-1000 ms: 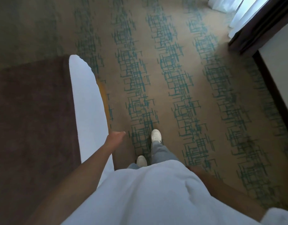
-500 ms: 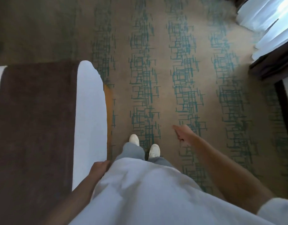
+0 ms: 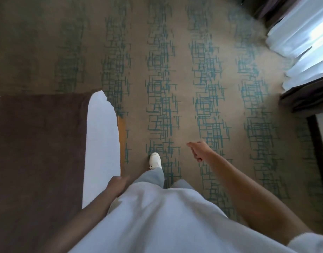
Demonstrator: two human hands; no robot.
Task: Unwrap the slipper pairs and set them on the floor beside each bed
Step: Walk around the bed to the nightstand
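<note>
The person is walking along the bed (image 3: 102,143), left hand (image 3: 117,185) and right hand (image 3: 199,150) swinging loosely curled, each grip released, no slippers in sight.

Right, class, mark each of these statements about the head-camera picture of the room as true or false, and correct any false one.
1. Both hands carry nothing. True: the left hand and right hand hold nothing.
2. A slipper pair lies on the carpet. False: no slippers show anywhere.
3. A brown runner lies across the bed. True.
4. The bed is on the person's right. False: it is on their left.
5. White curtains hang at the upper right. True.
6. The person walks barefoot. False: a white shoe shows.
</note>
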